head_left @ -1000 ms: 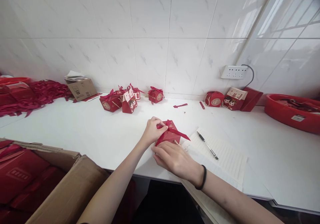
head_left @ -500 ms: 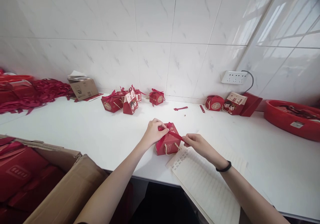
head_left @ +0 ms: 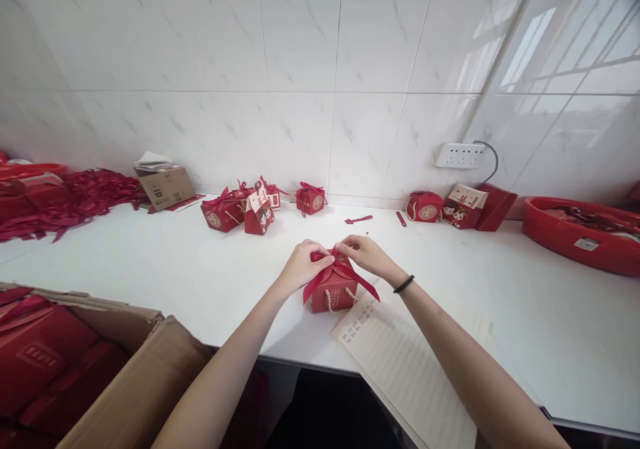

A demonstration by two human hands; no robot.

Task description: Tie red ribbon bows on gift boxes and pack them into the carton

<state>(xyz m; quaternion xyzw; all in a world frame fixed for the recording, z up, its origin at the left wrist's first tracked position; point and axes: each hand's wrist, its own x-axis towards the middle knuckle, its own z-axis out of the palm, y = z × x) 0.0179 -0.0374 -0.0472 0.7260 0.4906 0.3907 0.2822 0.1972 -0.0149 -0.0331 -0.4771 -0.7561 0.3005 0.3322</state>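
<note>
A red gift box [head_left: 326,298] with a twisted cord handle stands on the white table in front of me. Dark red ribbon [head_left: 367,285] is tied in a bow on its top, and two tails hang down over the front. My left hand [head_left: 306,266] pinches the left side of the bow between thumb and fingers. At the right side of the knot, my right hand [head_left: 364,251] has its fingertips closed on the ribbon. Fingers partly cover the knot itself.
An open notebook [head_left: 400,355] lies right of the box. At the left front stands a cardboard carton [head_left: 145,375] of red boxes. Finished-looking gift boxes [head_left: 260,210] line the wall, with a power strip [head_left: 459,156] above. A red basin [head_left: 565,239] sits far right; ribbons [head_left: 100,199] heap far left.
My right hand has let go of the ribbon's right tail and moved up and left to the bow. That tail now hangs loose. My left hand stays at the bow.
</note>
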